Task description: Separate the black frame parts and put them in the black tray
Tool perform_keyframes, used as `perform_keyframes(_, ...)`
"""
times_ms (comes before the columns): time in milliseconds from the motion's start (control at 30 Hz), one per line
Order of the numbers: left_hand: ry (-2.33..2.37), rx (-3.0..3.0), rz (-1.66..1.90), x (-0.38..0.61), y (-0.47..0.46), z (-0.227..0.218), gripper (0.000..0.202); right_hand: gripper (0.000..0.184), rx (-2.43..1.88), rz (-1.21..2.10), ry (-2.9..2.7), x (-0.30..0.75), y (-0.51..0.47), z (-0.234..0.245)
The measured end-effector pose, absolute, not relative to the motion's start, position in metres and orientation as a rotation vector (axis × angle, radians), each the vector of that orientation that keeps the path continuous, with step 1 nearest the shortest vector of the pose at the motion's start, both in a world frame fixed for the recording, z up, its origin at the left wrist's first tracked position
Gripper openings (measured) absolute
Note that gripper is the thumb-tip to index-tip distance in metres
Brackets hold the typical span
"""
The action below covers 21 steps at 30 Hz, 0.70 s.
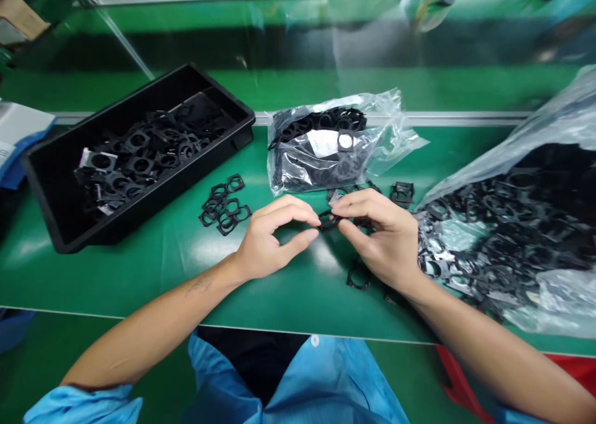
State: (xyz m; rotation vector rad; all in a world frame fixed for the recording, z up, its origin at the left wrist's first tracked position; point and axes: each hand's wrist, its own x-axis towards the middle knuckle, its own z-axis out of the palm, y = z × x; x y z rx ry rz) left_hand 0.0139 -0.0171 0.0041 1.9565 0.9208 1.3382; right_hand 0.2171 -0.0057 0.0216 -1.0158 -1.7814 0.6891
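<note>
Between my two hands is a small black plastic ring-shaped part (328, 221), held just above the green table. My left hand (274, 234) pinches its left edge between thumb and fingertips. On the other side, my right hand (384, 231) grips its right edge, fingers bent over it. Several loose black frames (225, 205) with round holes lie left of my left hand. Another black frame (358, 276) rests under my right wrist. More black parts (401, 193) sit behind my right hand, partly hidden by it.
A black bin (139, 207) holding many black frames stands at the left. Behind my hands lies a clear bag (321, 157) of black parts with a white label. At the right, a large open plastic bag (507, 157) spills a heap of black parts (521, 225) onto the green table (279, 306).
</note>
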Motion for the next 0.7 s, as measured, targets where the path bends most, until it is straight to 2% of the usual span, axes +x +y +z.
perform_keyframes(433,0.952,2.057,1.368,0.014,-0.0194,0.0018,0.004,0.018,-1.001,0.574,-1.825,0.2167,-0.0077,0.0216)
perform_keyframes(700,0.904,2.262,1.447,0.0148,-0.019,0.0039,0.013,0.015,-1.043,0.695,-1.77,0.2165,-0.0069,0.0207)
